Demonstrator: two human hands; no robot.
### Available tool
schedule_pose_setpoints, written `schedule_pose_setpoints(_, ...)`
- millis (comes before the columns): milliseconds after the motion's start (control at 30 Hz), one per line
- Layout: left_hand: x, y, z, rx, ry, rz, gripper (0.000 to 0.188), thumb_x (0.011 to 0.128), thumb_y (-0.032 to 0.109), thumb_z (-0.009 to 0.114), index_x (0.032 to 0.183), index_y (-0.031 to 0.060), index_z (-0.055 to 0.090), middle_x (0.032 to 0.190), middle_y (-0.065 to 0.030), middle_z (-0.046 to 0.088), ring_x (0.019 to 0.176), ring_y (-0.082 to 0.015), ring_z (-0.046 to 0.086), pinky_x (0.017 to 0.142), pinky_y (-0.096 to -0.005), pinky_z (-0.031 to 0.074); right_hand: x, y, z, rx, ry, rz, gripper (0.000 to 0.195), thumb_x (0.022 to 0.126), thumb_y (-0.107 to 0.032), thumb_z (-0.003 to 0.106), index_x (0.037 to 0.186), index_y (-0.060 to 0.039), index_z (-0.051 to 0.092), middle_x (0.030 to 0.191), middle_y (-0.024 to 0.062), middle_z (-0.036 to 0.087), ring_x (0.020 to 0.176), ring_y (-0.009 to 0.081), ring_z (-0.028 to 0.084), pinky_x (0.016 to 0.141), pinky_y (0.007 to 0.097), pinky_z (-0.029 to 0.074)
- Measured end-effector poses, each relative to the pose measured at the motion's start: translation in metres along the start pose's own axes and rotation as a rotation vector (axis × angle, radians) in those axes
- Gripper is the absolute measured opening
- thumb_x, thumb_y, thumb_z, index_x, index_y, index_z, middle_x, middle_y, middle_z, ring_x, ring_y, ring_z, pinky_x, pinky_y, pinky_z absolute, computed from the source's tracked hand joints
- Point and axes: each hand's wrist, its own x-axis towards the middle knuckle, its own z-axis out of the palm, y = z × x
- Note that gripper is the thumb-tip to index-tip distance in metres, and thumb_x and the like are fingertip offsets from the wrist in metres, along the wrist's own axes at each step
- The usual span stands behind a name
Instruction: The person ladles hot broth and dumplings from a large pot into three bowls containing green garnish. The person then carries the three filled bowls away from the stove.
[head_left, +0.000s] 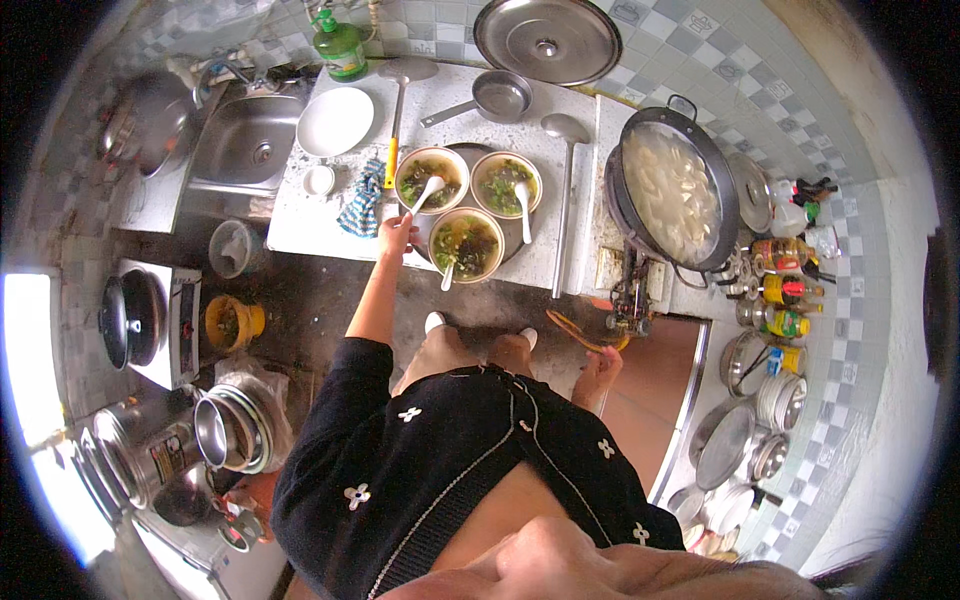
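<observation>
My left hand pinches the handle of a white soup spoon that rests in the left bowl of soup. Dark greens and chopped scallion float in the broth. Beside it stands a right bowl, its spoon leaning over the near rim. A front bowl also has a white spoon in it. All three bowls stand close together on a round dark tray. My right hand hangs low at my side, fingers loosely apart and holding nothing, just below an orange-yellow hose.
A large wok of pale pieces in cloudy liquid sits on the burner at right. A long metal ladle, a small saucepan, a yellow-handled turner, a white plate and a checked cloth lie around the bowls. A sink is left.
</observation>
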Motion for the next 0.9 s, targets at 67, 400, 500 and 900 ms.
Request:
schedule_pose_setpoints(67, 0.016, -0.009, -0.010, -0.011, -0.081, -0.043, 0.029, 0.088, 0.027, 0.061, 0.094, -0.0009, 0.060, 0.068, -0.0068, 0.061, 0.044, -0.0125, 0.054, 0.036, -0.0257, 0.040, -0.014, -0.039, 0.016, -0.119, -0.077, 0.043, 0.023, 0.090, 0.001, 0.051, 0.112, -0.0037, 0.047, 0.112, 0.0088, 0.050, 0.090, 0.0179, 0.056, 0.077, 0.0291, 0.046)
schedule_pose_setpoints(400, -0.019, 0.007, -0.027, -0.318, -0.178, 0.055, 0.023, 0.092, 0.019, 0.055, 0.082, -0.0009, 0.059, 0.061, -0.0062, 0.056, 0.040, -0.0098, 0.043, 0.037, -0.0244, 0.035, -0.036, -0.043, 0.033, -0.233, -0.190, 0.150, 0.024, 0.089, 0.003, 0.048, 0.113, -0.0028, 0.048, 0.105, 0.0086, 0.053, 0.083, 0.0184, 0.061, 0.071, 0.0286, 0.047)
schedule_pose_setpoints(500, -0.031, -0.004, -0.043, -0.326, -0.151, 0.081, 0.020, 0.091, 0.017, 0.055, 0.084, -0.0015, 0.059, 0.064, -0.0074, 0.058, 0.040, -0.0090, 0.043, 0.036, -0.0239, 0.034, -0.035, -0.040, 0.041, -0.207, -0.215, 0.096, 0.028, 0.088, 0.004, 0.049, 0.116, -0.0024, 0.047, 0.107, 0.0096, 0.054, 0.082, 0.0183, 0.062, 0.070, 0.0290, 0.047)
schedule_pose_setpoints(900, -0.010, -0.036, -0.027, -0.262, -0.018, 0.019, 0.022, 0.092, 0.020, 0.055, 0.089, -0.0015, 0.057, 0.067, -0.0087, 0.060, 0.040, -0.0089, 0.043, 0.034, -0.0253, 0.036, -0.020, -0.023, 0.059, -0.152, -0.393, -0.011, 0.024, 0.089, 0.001, 0.049, 0.112, -0.0006, 0.050, 0.098, 0.0115, 0.058, 0.079, 0.0177, 0.062, 0.072, 0.0287, 0.050)
